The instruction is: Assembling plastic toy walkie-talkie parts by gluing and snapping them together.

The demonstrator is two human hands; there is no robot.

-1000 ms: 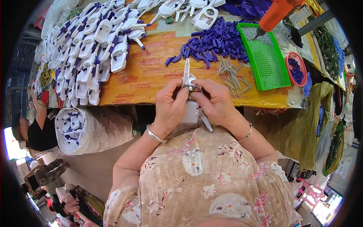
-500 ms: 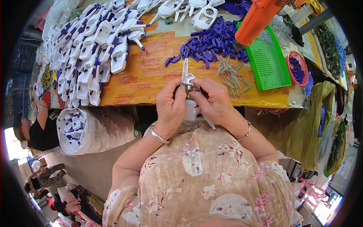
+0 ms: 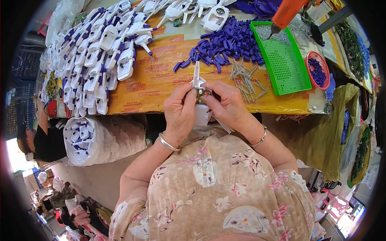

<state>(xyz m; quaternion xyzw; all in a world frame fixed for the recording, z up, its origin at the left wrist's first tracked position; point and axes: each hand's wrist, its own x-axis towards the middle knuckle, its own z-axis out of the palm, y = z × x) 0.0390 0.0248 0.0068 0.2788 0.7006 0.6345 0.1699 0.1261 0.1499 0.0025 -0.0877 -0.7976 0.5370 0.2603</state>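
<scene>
Between my hands, at the table's front edge, is a white plastic toy housing (image 3: 202,114) with a narrow stem pointing away from me. My left hand (image 3: 179,107) pinches its left side near the base of the stem. Fingers of my right hand (image 3: 227,103) close on the other side, the thumb by a small dark circuit board (image 3: 206,92) with a red part on it. Just beyond the stem lies a heap of purple plastic pieces (image 3: 225,44). Clear ribbed rods (image 3: 243,78) lie loose to the right of my hands.
Many white-and-purple assembled pieces (image 3: 100,52) are piled at the left. A green tray (image 3: 287,68) of small screws stands at the right, under an orange power screwdriver (image 3: 286,14). Beside it is a red basket (image 3: 317,66). Below the table, a white sack (image 3: 112,140) holds more pieces.
The orange screwdriver has swung right and up, showing the screws in the tray. My hands stay around the housing with slight finger shifts. Another person at the left has moved an arm.
</scene>
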